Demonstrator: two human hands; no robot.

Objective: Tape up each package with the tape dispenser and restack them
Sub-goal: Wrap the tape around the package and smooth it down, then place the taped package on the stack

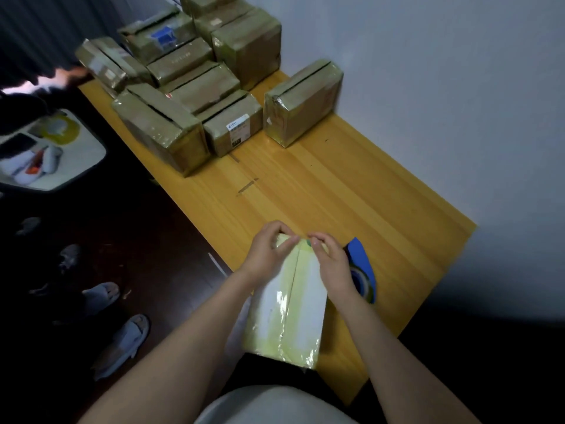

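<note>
- The pale package (pixel 286 304) lies at the 6 o'clock edge of the wooden table (pixel 336 185), its long side running toward 12 o'clock, with glossy tape over its top and a seam down its middle.
- The left hand (pixel 267 254) curls its fingers over the far left corner of the pale package and grips it.
- The right hand (pixel 331 266) pinches the far right corner, its fingertips almost meeting the left hand's at the seam.
- The blue tape dispenser (pixel 362 270) rests on the table at 3 o'clock of the pale package, just beside the right hand.
- The brown taped packages (pixel 183 96) are stacked at 11 o'clock.
- A lone package (pixel 302 102) stands at 12 o'clock, apart from the stack.
</note>
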